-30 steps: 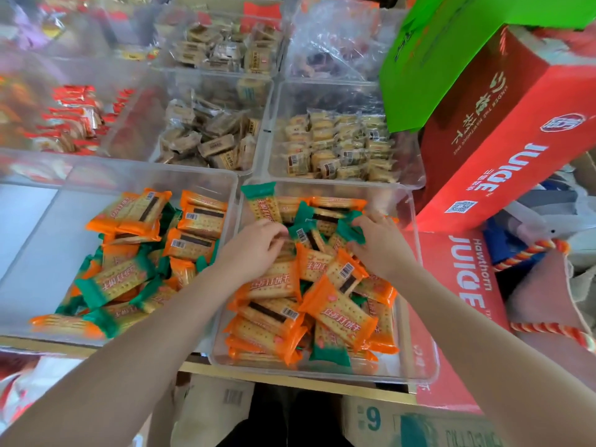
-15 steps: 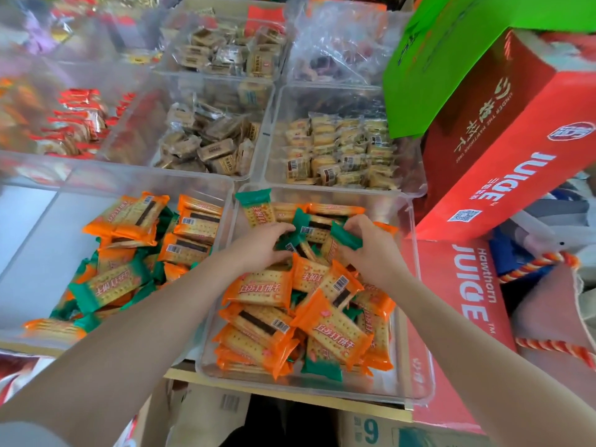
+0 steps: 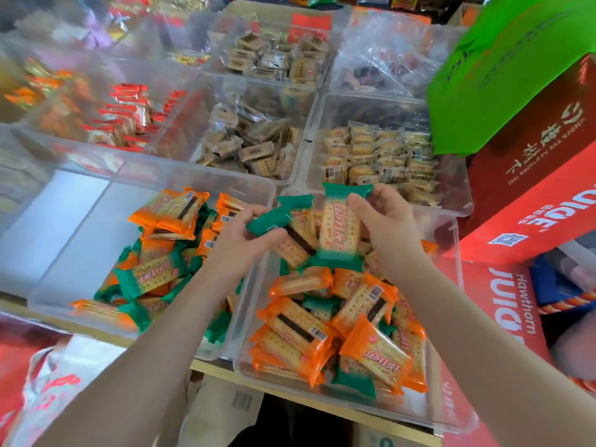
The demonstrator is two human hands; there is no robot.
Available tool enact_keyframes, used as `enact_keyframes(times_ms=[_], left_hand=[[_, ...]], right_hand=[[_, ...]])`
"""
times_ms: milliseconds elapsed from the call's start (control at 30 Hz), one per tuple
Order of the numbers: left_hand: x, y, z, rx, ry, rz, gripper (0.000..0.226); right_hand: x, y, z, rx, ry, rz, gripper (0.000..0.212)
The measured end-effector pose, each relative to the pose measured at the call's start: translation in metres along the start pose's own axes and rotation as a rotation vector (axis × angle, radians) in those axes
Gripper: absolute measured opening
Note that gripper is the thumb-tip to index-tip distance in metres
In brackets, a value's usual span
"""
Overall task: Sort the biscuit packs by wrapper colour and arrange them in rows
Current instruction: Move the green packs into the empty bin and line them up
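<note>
Left hand (image 3: 240, 238): fingers curled round the near end of a green-wrapped pack (image 3: 283, 233), which lies tilted, its far green end pointing up and away. Right hand (image 3: 385, 217): thumb and fingers pinch a second green pack (image 3: 342, 225) by its right edge, held nearly upright (printed face toward the camera), lifted above the pile. The two held packs overlap at their inner edges.

Both hands are over the right clear bin (image 3: 451, 411). Beneath them lies a loose heap of orange packs (image 3: 296, 330), some face up, some showing barcodes, with a few green ends (image 3: 354, 379) poking out between and under them. No rows formed here; colours still mixed.

Left clear bin (image 3: 42, 298), just beside the right one: another jumble of orange and green packs (image 3: 151, 279) crowded toward its right half; the bin's left half shows bare floor.

Both bins sit at the near edge of the tabletop (image 3: 213, 369). Behind them, more clear bins: brown-wrapped snacks (image 3: 254, 150), pale yellow-wrapped snacks (image 3: 380, 156), red-wrapped snacks (image 3: 125, 121), further ones blurred. To the right, red cartons (image 3: 529, 201) printed "JUICE" and "Hawthorn", with a green carton (image 3: 503, 75) lying on top. A striped rope handle (image 3: 567, 304) shows at far right.
</note>
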State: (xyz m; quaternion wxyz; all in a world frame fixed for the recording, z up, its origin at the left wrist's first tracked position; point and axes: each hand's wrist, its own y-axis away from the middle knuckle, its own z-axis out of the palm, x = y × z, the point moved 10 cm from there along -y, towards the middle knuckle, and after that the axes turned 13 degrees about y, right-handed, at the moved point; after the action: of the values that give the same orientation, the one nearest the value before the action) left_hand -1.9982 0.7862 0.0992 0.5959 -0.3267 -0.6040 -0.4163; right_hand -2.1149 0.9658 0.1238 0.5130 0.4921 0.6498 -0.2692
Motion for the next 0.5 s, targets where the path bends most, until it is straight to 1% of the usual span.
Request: enact_keyframes(times_ms=[67,100,200,267,300,333,367,433,467,500], left_hand=[[0.008,0.014,-0.043,0.178,0.154,0.03,0.022],[0.011,0.021,-0.062,0.232,0.199,0.039,0.024],[0.0,0.035,-0.119,0.359,0.152,-0.014,0.014],[-0.006,0.041,-0.153,0.457,0.125,-0.029,0.004],[-0.009,0.042,-0.166,0.486,0.096,-0.032,0.003],[-0.013,0.041,-0.177,0.491,0.053,-0.035,0.01],[-0.016,0.039,-0.184,0.475,-0.024,-0.051,0.024],[-0.024,0.034,-0.19,0.372,-0.353,-0.11,0.051],[-0.028,0.031,-0.188,0.303,-0.522,-0.14,0.054],[-0.033,0.028,-0.186,0.234,-0.634,-0.164,0.051]], right_hand=[[-0.014,-0.001,0.034,-0.061,0.052,-0.023,0.006],[-0.021,-0.001,0.053,-0.097,0.101,-0.051,0.007],[-0.035,0.004,0.118,-0.226,0.308,-0.147,0.011],[-0.036,0.009,0.161,-0.315,0.433,-0.219,0.022],[-0.035,0.012,0.18,-0.352,0.492,-0.257,0.027],[-0.032,0.015,0.198,-0.389,0.57,-0.293,0.029],[-0.028,0.018,0.213,-0.432,0.675,-0.328,0.03],[-0.015,0.021,0.239,-0.522,0.962,-0.406,0.028],[-0.01,0.02,0.247,-0.547,1.107,-0.436,0.026],[-0.007,0.018,0.251,-0.554,1.234,-0.46,0.026]])
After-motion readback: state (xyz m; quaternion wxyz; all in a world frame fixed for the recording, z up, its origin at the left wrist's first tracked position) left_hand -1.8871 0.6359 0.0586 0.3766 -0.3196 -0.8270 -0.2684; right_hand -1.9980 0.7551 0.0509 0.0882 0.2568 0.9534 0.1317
